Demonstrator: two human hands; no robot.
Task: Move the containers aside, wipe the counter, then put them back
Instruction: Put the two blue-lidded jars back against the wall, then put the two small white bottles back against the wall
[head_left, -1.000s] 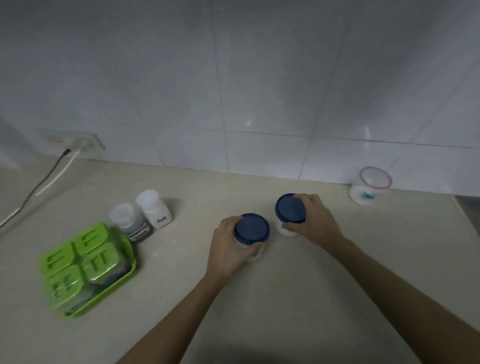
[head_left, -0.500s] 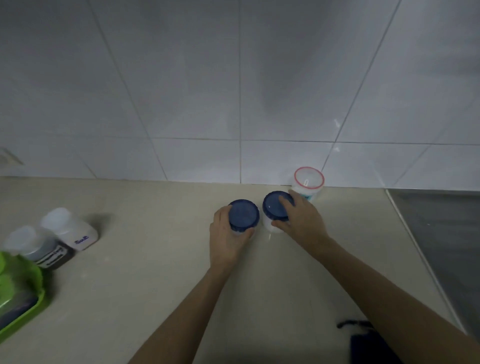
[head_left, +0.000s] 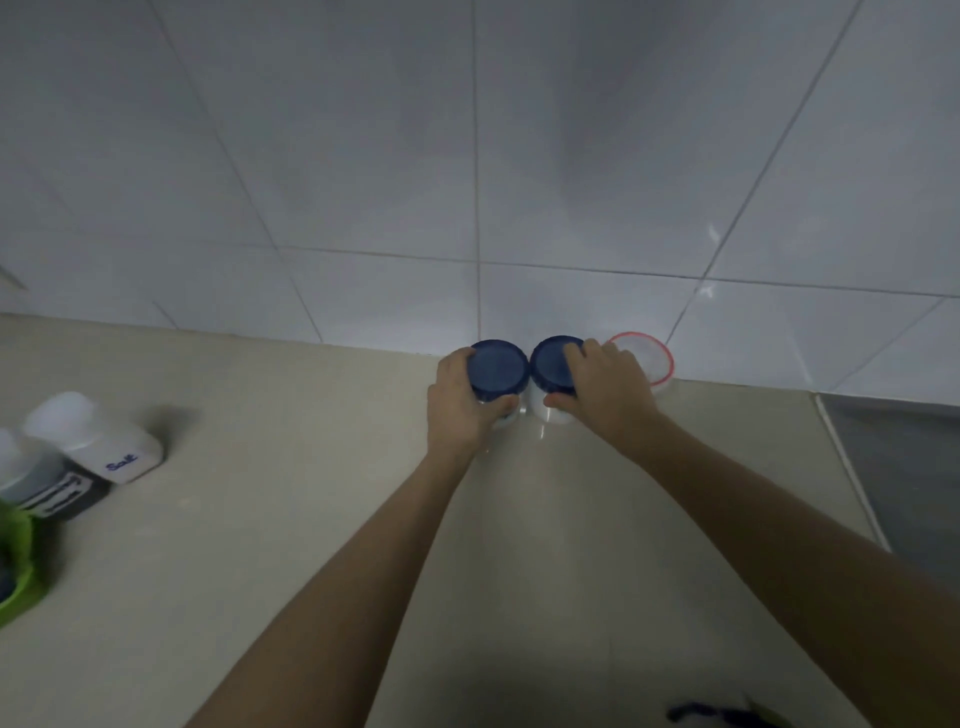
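Here the left hand (head_left: 460, 402) wraps one blue-lidded jar (head_left: 497, 367) and the right hand (head_left: 605, 389) wraps a second blue-lidded jar (head_left: 555, 362), lids touching, both against the tiled wall (head_left: 363, 156) on the counter (head_left: 260, 519). A third, red-rimmed container (head_left: 649, 356) sits half hidden behind the right hand. Two white-capped shakers (head_left: 91, 441) stand far left; a green tray (head_left: 18, 571) is cut off by the edge.

Your left hand (head_left: 457, 410) grips one blue-lidded jar (head_left: 497, 366), your right hand (head_left: 605, 389) the other blue-lidded jar (head_left: 555, 364), side by side at the far tiled wall (head_left: 363, 182).
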